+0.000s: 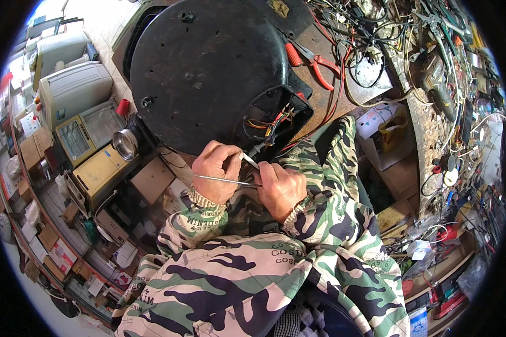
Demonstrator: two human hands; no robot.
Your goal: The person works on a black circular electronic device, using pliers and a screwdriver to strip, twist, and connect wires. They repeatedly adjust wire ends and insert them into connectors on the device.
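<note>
**A:** What do I log for the hands?

**B:** I see the left hand (216, 171) closed around a thin metal rod (226, 180) that runs across toward 3 o'clock. The right hand (280, 188) is pinched on a small pale-tipped piece (249, 160), which sits at the end of a dark lead coming out of the appliance.

**A:** And the appliance?

**B:** A round black appliance base (208, 73), upturned, fills the view from 10 to 1 o'clock and leans toward my lap. Its side opening (275, 115) is uncovered, with coloured wires (272, 121) showing inside.

**A:** Progress?

**B:** My judgement: opening up is done and the wiring work is mid-way. Wires are still loose, nothing is closed back. Whether a joint is finished, I cannot tell.

**A:** Anything near?

**B:** Red-handled pliers (315, 62) lie on the counter (331, 101) at 1 o'clock, untouched.
</note>
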